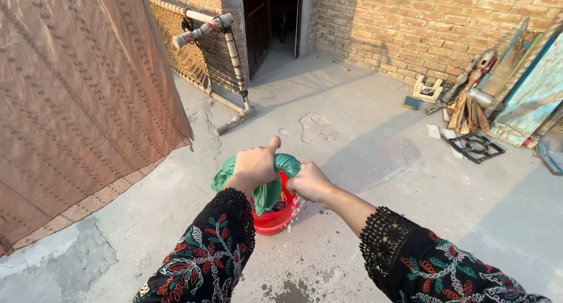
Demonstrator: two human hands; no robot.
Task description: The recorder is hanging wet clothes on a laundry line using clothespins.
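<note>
Two hands, left hand [256, 165] and right hand [309, 183], clench a twisted green cloth [267, 193] at frame centre, directly above a red bucket [274, 220].

Brown embroidered cloth [76, 98]: hanging, fills the left side of the view, lower hem slanting above the floor.
Concrete floor [375, 162]: grey, patched, wet marks near the bottom edge.
Woven cot [202, 51]: stood on its side against the brick wall [410, 21] at upper left, one wrapped leg jutting forward.
Dark doorway [278, 16]: open, top centre, between brick sections.
Boards [531, 89]: turquoise and blue, leaning on the wall at far right.
Black stove grate [476, 146]: flat on the floor before the boards.
Bundle of wooden sticks [467, 112]: just beside the grate, with metal oddments behind.
Small pale stand [427, 89]: at the wall's foot.
</note>
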